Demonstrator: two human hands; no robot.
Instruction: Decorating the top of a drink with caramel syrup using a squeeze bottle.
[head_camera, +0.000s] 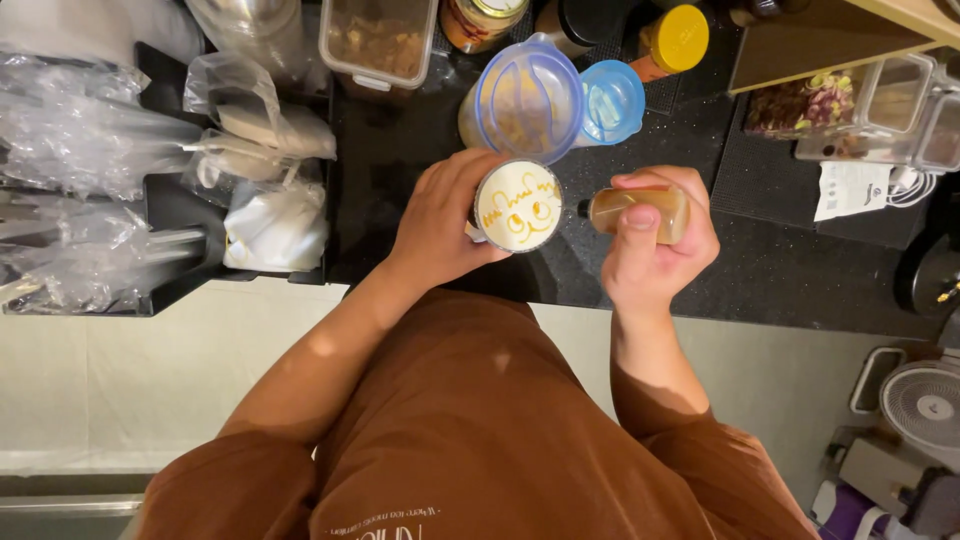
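Rust-brown shirt cloth (470, 430) fills the near edge of my view, both forearms reaching out from it over the black speckled stone counter (780, 260). My left hand (440, 225) is wrapped around the side of a small round cup topped with pale cream (517, 205), fingers curled against its wall and steadying it. My right hand (655, 245) is closed tight around a small clear squeeze bottle of amber syrup (640, 210), thumb pressed on top, its dark nozzle aimed sideways at the cup's rim just beside it. Looping caramel-coloured lines already cover most of the cream, so by my reading the drizzle is well along, with little bare surface left. Just beyond the cup stand a clear tub with a blue-rimmed lid (525, 100) and a smaller blue lid (612, 100); farther back, a yellow-capped jar (678, 40).
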